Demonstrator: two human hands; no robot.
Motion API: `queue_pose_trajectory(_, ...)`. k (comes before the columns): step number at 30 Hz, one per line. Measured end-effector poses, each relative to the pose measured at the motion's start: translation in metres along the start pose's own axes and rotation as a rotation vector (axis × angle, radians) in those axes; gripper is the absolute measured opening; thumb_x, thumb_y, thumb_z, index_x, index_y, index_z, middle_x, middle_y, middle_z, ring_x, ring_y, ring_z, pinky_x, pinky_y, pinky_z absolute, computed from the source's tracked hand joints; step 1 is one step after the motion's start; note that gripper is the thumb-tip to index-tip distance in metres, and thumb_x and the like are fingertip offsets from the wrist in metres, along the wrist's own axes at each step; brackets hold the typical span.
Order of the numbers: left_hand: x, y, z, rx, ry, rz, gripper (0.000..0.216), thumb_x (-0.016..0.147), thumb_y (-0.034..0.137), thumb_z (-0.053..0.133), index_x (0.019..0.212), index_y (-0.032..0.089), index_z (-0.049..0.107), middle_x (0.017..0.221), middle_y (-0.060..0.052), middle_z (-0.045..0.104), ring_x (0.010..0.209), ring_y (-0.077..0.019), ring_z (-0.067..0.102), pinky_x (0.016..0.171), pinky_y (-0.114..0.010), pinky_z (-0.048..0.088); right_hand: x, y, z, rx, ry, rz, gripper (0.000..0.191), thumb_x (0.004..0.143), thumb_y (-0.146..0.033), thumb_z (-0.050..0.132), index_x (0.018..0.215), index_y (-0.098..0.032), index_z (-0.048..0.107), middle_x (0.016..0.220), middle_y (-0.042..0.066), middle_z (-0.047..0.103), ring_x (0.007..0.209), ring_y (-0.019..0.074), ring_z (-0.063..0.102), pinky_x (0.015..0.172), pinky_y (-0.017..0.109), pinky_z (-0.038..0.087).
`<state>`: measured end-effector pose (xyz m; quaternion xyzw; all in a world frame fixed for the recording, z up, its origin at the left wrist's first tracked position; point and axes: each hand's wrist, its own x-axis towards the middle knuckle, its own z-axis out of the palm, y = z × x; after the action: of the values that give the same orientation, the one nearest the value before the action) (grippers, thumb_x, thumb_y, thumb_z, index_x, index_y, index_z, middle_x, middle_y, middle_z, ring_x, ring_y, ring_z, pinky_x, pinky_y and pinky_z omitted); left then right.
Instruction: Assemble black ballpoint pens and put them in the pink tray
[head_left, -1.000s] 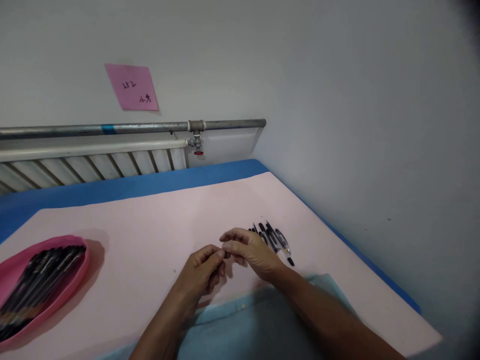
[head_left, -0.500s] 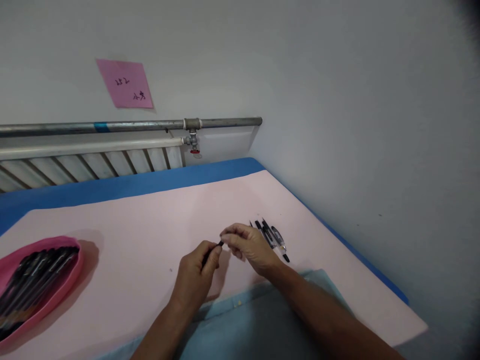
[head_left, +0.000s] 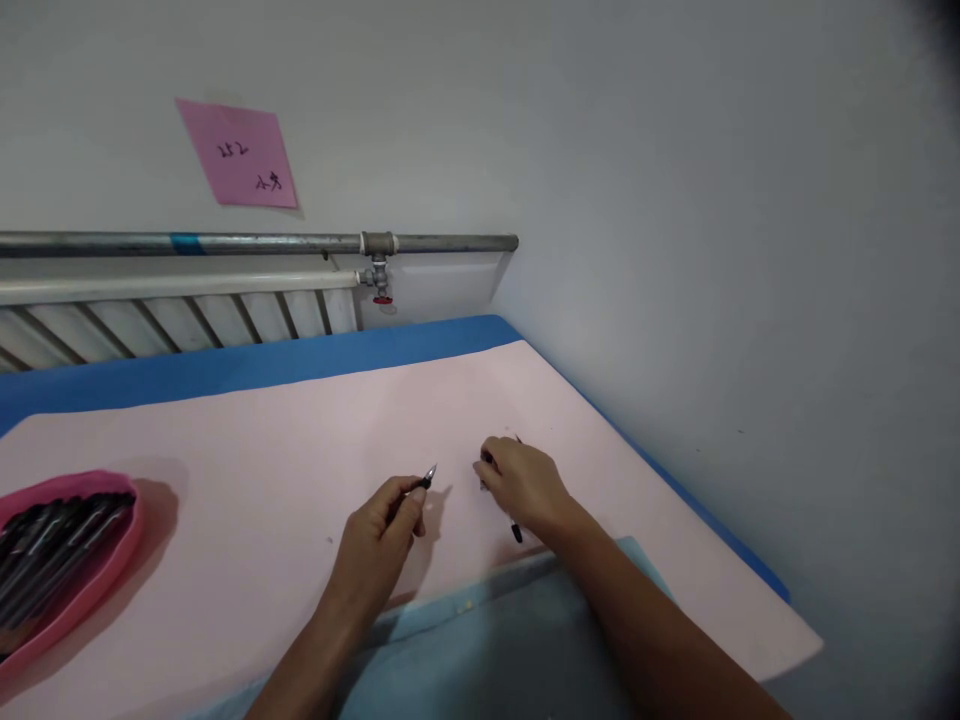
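Right fingers [head_left: 496, 447] withdrew from shiny, tapered nib [head_left: 430, 473].

Free passage between basket [head_left: 124, 555], left hand [head_left: 379, 535]; wall [head_left: 675, 250] right.

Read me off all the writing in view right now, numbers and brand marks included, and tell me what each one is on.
"252": handwritten on the pink note.
"小" plus a second character I can't make out for sure: handwritten lower on that note.
Packed pens in the pink container: any print is too small or blurred to read.
Nib-tipped pen in the left hand: nothing legible.
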<state>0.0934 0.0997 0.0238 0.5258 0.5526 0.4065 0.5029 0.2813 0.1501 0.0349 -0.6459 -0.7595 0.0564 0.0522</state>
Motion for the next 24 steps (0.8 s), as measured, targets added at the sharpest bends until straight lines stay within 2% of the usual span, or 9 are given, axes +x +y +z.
queue_pose_trajectory(4, 0.0, 0.0, 0.001, -0.003, 0.015, 0.019, 0.035, 0.074, 0.047, 0.049, 0.089, 0.019, 0.062, 0.058, 0.002, 0.052, 0.044, -0.0085, 0.039, 0.042, -0.022, 0.029, -0.002, -0.008, 0.004, -0.112, -0.063, -0.032, 0.021, 0.085, -0.026, 0.037, 0.093, -0.017, 0.056, 0.091, 0.008, 0.063, 0.08, 0.0184, 0.058, 0.063, 0.027, 0.033)
queue_pose_trajectory(11, -0.001, 0.001, 0.001, -0.017, -0.031, -0.002, 0.033, 0.077, 0.046, 0.046, 0.086, 0.018, 0.061, 0.059, 0.002, 0.05, 0.044, -0.0081, 0.037, 0.042, -0.021, 0.027, -0.006, -0.021, 0.009, -0.067, -0.08, -0.102, 0.018, 0.079, -0.015, 0.041, 0.089, -0.014, 0.056, 0.088, 0.012, 0.064, 0.078, 0.0214, 0.06, 0.063, 0.028, 0.036)
queue_pose_trajectory(13, -0.001, 0.0, 0.001, -0.023, -0.051, -0.003, 0.032, 0.078, 0.045, 0.046, 0.086, 0.018, 0.06, 0.059, 0.003, 0.049, 0.045, -0.0077, 0.036, 0.042, -0.021, 0.026, -0.005, -0.02, 0.008, 0.108, -0.017, -0.084, 0.019, 0.078, -0.015, 0.042, 0.09, -0.014, 0.056, 0.084, 0.011, 0.064, 0.075, 0.0197, 0.059, 0.063, 0.028, 0.038)
queue_pose_trajectory(14, 0.0, -0.001, 0.001, -0.022, -0.06, -0.002, 0.031, 0.078, 0.045, 0.046, 0.086, 0.019, 0.06, 0.059, 0.003, 0.049, 0.045, -0.0075, 0.036, 0.042, -0.021, 0.025, -0.004, -0.02, 0.007, 0.266, 0.025, -0.057, 0.021, 0.078, -0.016, 0.042, 0.094, -0.015, 0.055, 0.082, 0.008, 0.064, 0.071, 0.0177, 0.059, 0.061, 0.027, 0.038)
queue_pose_trajectory(16, 0.001, -0.003, 0.001, -0.016, -0.08, -0.002, 0.031, 0.078, 0.045, 0.045, 0.087, 0.019, 0.06, 0.059, 0.004, 0.049, 0.044, -0.0072, 0.035, 0.041, -0.02, 0.024, -0.002, -0.019, 0.004, 0.682, 0.08, 0.017, 0.028, 0.078, -0.022, 0.043, 0.106, -0.018, 0.049, 0.073, 0.002, 0.062, 0.056, 0.0128, 0.055, 0.053, 0.024, 0.038)
queue_pose_trajectory(19, 0.002, -0.004, 0.003, -0.012, -0.095, -0.011, 0.031, 0.079, 0.044, 0.046, 0.088, 0.018, 0.06, 0.058, 0.004, 0.048, 0.043, -0.0067, 0.033, 0.04, -0.02, 0.022, -0.001, -0.022, 0.0, 1.24, 0.058, 0.084, 0.038, 0.077, -0.033, 0.047, 0.113, -0.021, 0.04, 0.062, -0.005, 0.057, 0.037, 0.0088, 0.044, 0.038, 0.021, 0.031)
queue_pose_trajectory(21, 0.002, -0.004, 0.004, -0.013, -0.097, -0.013, 0.032, 0.078, 0.044, 0.046, 0.089, 0.017, 0.06, 0.058, 0.003, 0.048, 0.043, -0.0066, 0.033, 0.04, -0.02, 0.022, -0.002, -0.027, 0.0, 1.423, 0.041, 0.084, 0.041, 0.073, -0.034, 0.052, 0.11, -0.02, 0.04, 0.06, -0.006, 0.057, 0.034, 0.0076, 0.042, 0.035, 0.019, 0.029)
queue_pose_trajectory(24, 0.001, -0.002, 0.005, -0.015, -0.099, -0.014, 0.032, 0.078, 0.044, 0.046, 0.09, 0.017, 0.06, 0.058, 0.003, 0.048, 0.042, -0.0065, 0.033, 0.039, -0.02, 0.022, -0.005, -0.033, 0.004, 1.462, 0.032, 0.077, 0.038, 0.071, -0.031, 0.057, 0.103, -0.02, 0.043, 0.056, -0.007, 0.057, 0.034, 0.0058, 0.039, 0.036, 0.018, 0.029)
